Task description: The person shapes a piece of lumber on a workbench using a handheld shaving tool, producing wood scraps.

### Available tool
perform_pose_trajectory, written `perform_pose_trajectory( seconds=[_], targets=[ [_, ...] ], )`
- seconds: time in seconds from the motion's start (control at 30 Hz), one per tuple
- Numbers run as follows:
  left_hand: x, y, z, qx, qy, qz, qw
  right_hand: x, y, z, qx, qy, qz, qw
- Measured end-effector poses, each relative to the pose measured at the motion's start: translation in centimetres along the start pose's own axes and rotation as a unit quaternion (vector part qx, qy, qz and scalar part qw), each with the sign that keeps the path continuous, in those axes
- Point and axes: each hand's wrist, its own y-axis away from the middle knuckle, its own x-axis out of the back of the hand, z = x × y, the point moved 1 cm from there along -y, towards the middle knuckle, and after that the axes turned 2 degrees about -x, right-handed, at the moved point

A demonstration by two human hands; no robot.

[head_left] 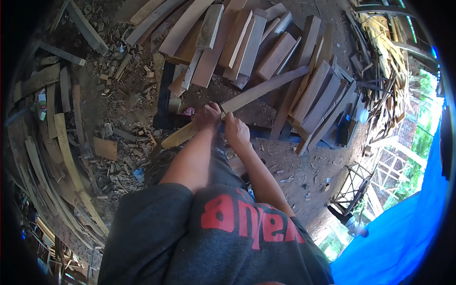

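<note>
A long, narrow wooden plank lies slantwise in front of me, from near my knees up to the stacked timber on the right. My left hand is closed at the plank's middle, over its upper face. Close beside it, my right hand is closed at the plank's near edge. A thin dark sliver shows between the two hands, too small to name. What the right fingers hold is hidden behind the knuckles. The plank's lower end shows left of my left forearm.
Timber pieces lie in rows on a dark frame ahead, with more boards to the right. Long curved-looking slats fill the left. Wood scraps litter the ground. A blue tarp hangs at lower right.
</note>
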Motion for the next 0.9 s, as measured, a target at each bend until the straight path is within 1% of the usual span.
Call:
perform_pose_trajectory(
  seconds=[0.03, 0.1, 0.2, 0.23, 0.3, 0.33, 0.4, 0.5, 0.53, 0.6, 0.7, 0.73, 0.8, 0.87, 0.9],
  targets=[
    [-0.2, -0.1, 0.1, -0.003, 0.003, -0.001, 1.0, 0.6, 1.2, 0.5, -0.003, 0.003, 0.002, 1.0],
    [0.3, 0.1, 0.0, -0.018, 0.003, 0.001, 1.0, 2.3, 5.4, 0.7, -0.055, 0.029, -0.021, 0.998],
    [0.6, 0.3, 0.1, -0.02, 0.023, 0.011, 0.999, 1.9, 7.2, 1.5, -0.076, 0.04, -0.025, 0.996],
    [0.4, 0.3, 0.3, -0.022, 0.025, 0.011, 0.999, 1.4, 6.2, 1.5, -0.077, 0.041, -0.023, 0.996],
    [0.3, 0.1, 0.1, -0.014, 0.013, -0.001, 1.0, -0.1, 2.5, 0.6, -0.044, -0.003, 0.001, 0.999],
    [0.5, 0.0, 0.1, -0.012, 0.011, 0.005, 1.0, -0.2, 1.1, 0.4, -0.039, -0.006, 0.003, 0.999],
    [0.5, 0.1, 0.1, 0.008, 0.021, -0.011, 1.0, -0.4, -0.3, -0.2, -0.025, 0.016, -0.006, 1.0],
    [-0.6, -0.3, -0.4, -0.026, -0.009, -0.015, 1.0, 1.1, 3.7, 1.1, -0.021, 0.014, -0.01, 1.0],
    [-0.4, -0.2, -0.4, -0.021, -0.007, -0.019, 1.0, 1.6, 5.2, 1.1, -0.021, 0.019, -0.014, 1.0],
    [0.1, -0.1, -0.2, -0.016, 0.0, -0.016, 1.0, 2.4, 7.3, 1.0, -0.068, 0.049, -0.041, 0.996],
    [0.0, -0.3, -0.2, -0.005, -0.003, -0.047, 0.999, 0.6, 4.4, 0.5, -0.094, 0.022, -0.027, 0.995],
    [0.1, -0.3, -0.1, -0.008, -0.006, -0.044, 0.999, 0.0, 2.6, 0.1, -0.064, 0.015, -0.01, 0.998],
    [0.3, -0.2, -0.2, -0.013, 0.002, -0.028, 1.0, -0.2, 0.5, -0.1, -0.044, 0.013, -0.004, 0.999],
    [0.4, 0.0, -0.3, -0.013, 0.001, -0.034, 0.999, -0.4, 0.8, 0.6, -0.019, 0.013, 0.004, 1.0],
    [0.5, -0.2, 0.0, -0.007, 0.007, -0.038, 0.999, 0.4, 2.2, 0.9, -0.021, 0.015, 0.007, 1.0]
  ],
)
